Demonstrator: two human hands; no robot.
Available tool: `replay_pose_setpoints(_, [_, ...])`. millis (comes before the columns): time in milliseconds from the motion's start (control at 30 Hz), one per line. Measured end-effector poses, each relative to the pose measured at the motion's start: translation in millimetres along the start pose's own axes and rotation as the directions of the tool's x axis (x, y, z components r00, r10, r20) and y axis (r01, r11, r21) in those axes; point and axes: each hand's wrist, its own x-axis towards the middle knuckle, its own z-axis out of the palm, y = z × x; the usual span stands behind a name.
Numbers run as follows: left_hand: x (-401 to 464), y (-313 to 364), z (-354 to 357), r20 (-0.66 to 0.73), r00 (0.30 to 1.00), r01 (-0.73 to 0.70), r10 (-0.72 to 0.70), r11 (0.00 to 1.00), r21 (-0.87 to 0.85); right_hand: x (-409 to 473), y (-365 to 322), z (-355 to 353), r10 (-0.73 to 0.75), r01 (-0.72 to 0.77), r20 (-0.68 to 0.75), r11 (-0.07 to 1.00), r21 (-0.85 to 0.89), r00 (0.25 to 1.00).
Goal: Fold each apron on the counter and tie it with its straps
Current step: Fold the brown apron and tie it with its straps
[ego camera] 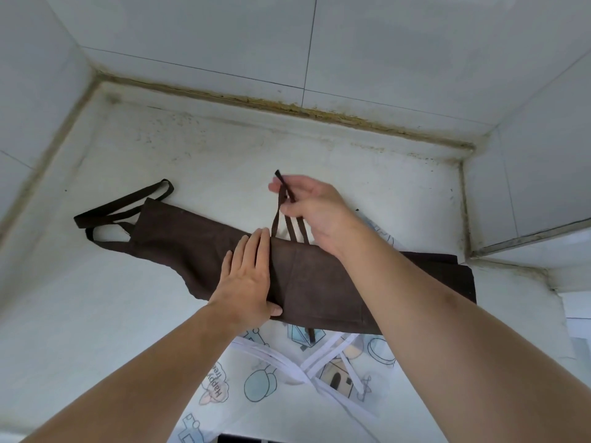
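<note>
Brown cloth fills the middle of my view: the brown apron (198, 247) lies folded into a long band across the white counter (192, 148), running from centre left to the right edge. At its left end the neck loop (124, 204) sprawls flat on the counter, slack and untwisted. Moving right, my left hand (246, 279) lies flat on the fold with straight fingers, pinning it and gripping nothing. Just right of that, my right hand (315, 211) pinches the thin waist straps (289, 225) and lifts them off the apron's far edge. They hang limp below the fingers.

I judge the fabric light, soft and floppy, likely to spring open unless pressed, so I would keep the palm on the fold and take the straps near their ends for wrapping. The straps look narrow and could slide through a loose pinch.

Below, in the lower middle of the frame, a white printed apron (256, 382) with white straps waits, partly under the brown one.
</note>
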Motion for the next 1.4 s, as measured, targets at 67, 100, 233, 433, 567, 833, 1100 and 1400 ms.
replay_pose_setpoints(67, [1, -2, 1, 0.012, 1.000, 0.018, -0.018, 1.000, -0.004, 1, -20, -1, -0.086, 0.086, -0.003, 0.995, 0.053, 0.996])
replay_pose_setpoints(100, [2, -3, 2, 0.016, 1.000, 0.024, -0.024, 1.000, 0.001, 2, -31, -3, -0.138, 0.138, -0.007, 0.989, 0.048, 0.990])
replay_pose_setpoints(233, [4, -6, 4, 0.036, 0.998, 0.047, -0.047, 0.999, 0.014, 4, -76, -13, -0.358, 0.353, -0.070, 0.933, -0.072, 0.931])
replay_pose_setpoints(433, [-5, -18, 6, 0.031, 0.999, 0.038, -0.041, 0.997, 0.069, -21, -48, -39, -0.491, 0.133, -0.294, 0.663, -0.737, 0.820])
replay_pose_setpoints(567, [-15, -26, 16, 0.005, 1.000, 0.023, -0.023, 0.998, 0.062, -74, 55, -34, -0.454, 0.134, -0.070, 0.401, -0.906, 0.888])
replay_pose_setpoints(833, [-31, -73, 22, -0.086, 0.992, 0.105, -0.091, 0.977, 0.186, -93, 153, -81, -0.225, 0.001, -0.054, 0.239, -0.971, 0.973])
replay_pose_setpoints(1100, [-32, -97, 12, -0.052, 0.949, 0.314, -0.310, 0.940, 0.136, -116, 156, -168, -0.173, -0.467, -0.607, 0.489, -0.737, 0.776])
replay_pose_setpoints(1400, [-26, 14, 14, -0.373, 0.895, -0.229, 0.246, 0.969, 0.090, -170, 144, -212, 0.234, -0.644, -0.724, 0.676, -0.359, 0.649])
